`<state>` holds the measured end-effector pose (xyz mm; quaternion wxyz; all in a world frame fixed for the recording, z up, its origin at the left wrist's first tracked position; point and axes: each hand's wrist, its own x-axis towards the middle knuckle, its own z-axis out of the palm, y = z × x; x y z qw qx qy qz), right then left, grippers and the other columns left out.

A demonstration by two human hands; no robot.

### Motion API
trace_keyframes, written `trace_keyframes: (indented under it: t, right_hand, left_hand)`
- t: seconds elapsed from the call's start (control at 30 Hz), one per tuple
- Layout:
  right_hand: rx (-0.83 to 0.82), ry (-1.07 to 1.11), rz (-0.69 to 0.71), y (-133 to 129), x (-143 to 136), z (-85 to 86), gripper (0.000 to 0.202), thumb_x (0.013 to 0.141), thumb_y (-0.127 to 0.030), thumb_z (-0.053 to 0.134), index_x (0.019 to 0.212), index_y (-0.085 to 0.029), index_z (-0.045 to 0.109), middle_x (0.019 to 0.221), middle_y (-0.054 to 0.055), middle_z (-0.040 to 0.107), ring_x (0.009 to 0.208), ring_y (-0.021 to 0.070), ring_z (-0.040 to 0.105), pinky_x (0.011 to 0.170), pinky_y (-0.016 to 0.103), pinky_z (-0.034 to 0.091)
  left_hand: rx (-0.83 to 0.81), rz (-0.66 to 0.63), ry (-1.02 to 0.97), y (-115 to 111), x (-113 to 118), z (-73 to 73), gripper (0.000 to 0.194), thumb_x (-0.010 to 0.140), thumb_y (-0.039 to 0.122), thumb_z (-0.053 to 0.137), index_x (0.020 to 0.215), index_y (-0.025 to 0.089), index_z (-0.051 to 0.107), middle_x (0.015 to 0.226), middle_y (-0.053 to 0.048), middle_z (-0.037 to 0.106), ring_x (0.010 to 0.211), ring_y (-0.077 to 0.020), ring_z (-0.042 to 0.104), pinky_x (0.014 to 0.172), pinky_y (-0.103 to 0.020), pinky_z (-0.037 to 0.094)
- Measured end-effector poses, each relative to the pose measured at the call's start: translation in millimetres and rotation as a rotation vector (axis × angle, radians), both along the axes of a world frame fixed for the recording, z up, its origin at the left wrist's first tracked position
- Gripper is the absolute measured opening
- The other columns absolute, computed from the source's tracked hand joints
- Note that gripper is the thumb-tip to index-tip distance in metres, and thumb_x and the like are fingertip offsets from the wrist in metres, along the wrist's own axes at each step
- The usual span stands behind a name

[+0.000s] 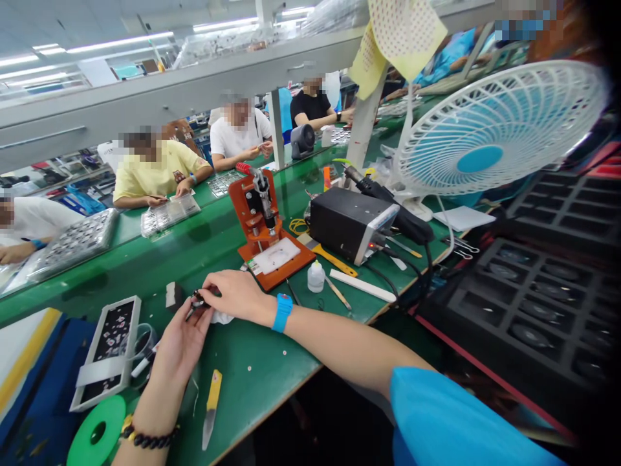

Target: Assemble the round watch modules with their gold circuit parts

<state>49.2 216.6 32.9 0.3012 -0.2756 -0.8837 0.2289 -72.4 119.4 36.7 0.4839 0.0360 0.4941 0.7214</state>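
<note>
Above the green tabletop (252, 336), my two hands meet at a small dark part (198, 300). My left hand (182, 340), palm turned up, has its fingers closed round the part from below. From the right, my right hand (233, 294) pinches at the same part with thumb and fingers; a blue band is on that wrist. A crumpled white cloth or tissue (222, 318) shows under the right hand. Just behind the left fingertips stands a small grey block (173, 295). The details of the part are too small to make out.
An orange toggle press (257, 220), black soldering station (352, 223), small bottle (315, 277) and white fan (499, 129) stand beyond. Yellow-handled knife (211, 408), green spool (97, 432) and white parts tray (109, 349) lie near the left arm. Black compartment trays (533, 310) are right. Several people sit opposite.
</note>
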Motion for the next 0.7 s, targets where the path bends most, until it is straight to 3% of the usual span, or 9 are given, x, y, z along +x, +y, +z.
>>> trace_keyframes:
  t: [0.2, 0.37, 0.7]
  right_hand:
    - [0.064, -0.008, 0.012, 1.7, -0.8, -4.0, 0.018, 0.101, -0.037, 0.062, 0.1, -0.021, 0.072, 0.103, 0.002, 0.078, 0.101, 0.0197, 0.07, 0.074, 0.03, 0.042]
    - [0.084, -0.02, 0.089, 0.5, -1.8, -6.6, 0.026, 0.104, -0.042, 0.059, 0.1, -0.021, 0.074, 0.103, 0.003, 0.077, 0.104, 0.0189, 0.07, 0.077, 0.029, 0.044]
    - [-0.049, 0.098, 0.203, 3.6, -0.7, -7.4, 0.025, 0.107, -0.035, 0.053, 0.106, -0.022, 0.074, 0.108, 0.002, 0.077, 0.1, 0.0181, 0.071, 0.085, 0.029, 0.049]
  left_hand:
    - [0.019, -0.037, 0.157, 0.3, -1.5, -8.2, 0.023, 0.1, 0.006, 0.051, 0.102, 0.012, 0.073, 0.104, -0.009, 0.075, 0.087, -0.0142, 0.073, 0.08, -0.027, 0.068]
    - [0.028, -0.044, 0.136, 0.3, -3.7, -15.0, 0.025, 0.101, 0.007, 0.048, 0.101, 0.011, 0.072, 0.11, -0.011, 0.073, 0.093, -0.0152, 0.072, 0.081, -0.027, 0.068]
    - [0.051, -0.003, -0.062, 2.1, -2.1, -6.9, 0.026, 0.101, 0.013, 0.045, 0.083, 0.013, 0.064, 0.083, -0.007, 0.067, 0.076, -0.0143, 0.068, 0.075, -0.025, 0.064]
